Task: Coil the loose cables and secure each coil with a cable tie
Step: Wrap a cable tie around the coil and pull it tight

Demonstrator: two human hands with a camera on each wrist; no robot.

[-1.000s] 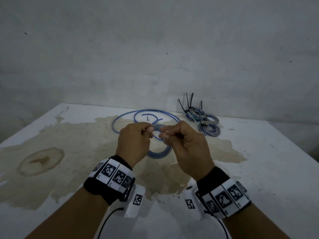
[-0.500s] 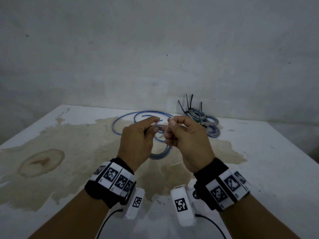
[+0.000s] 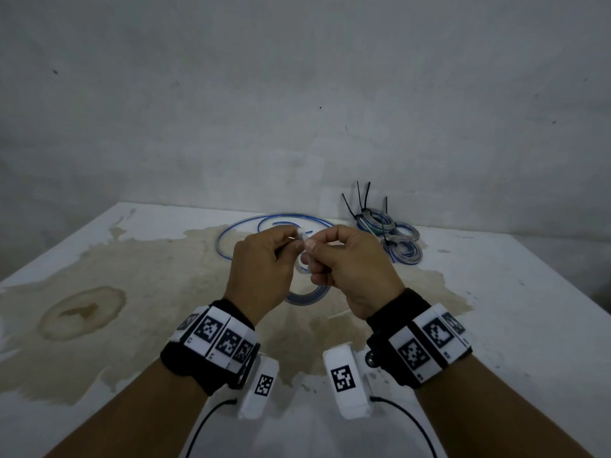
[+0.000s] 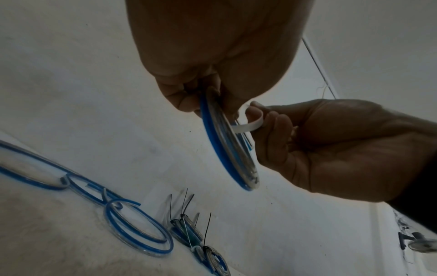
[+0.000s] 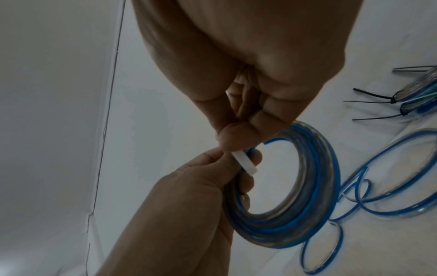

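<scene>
From the head view, both hands cover most of the blue coil [image 3: 305,294]; only its near arc shows below them. Where the white cable tie [image 4: 248,127] locks is buried between the fingertips. The loose blue cable [image 5: 390,196] runs off the right wrist picture's edge, as do the tied coils [image 5: 421,97].

Stained table [image 3: 496,325]: loose cable [image 3: 244,223], tied coils [image 3: 393,239]
</scene>
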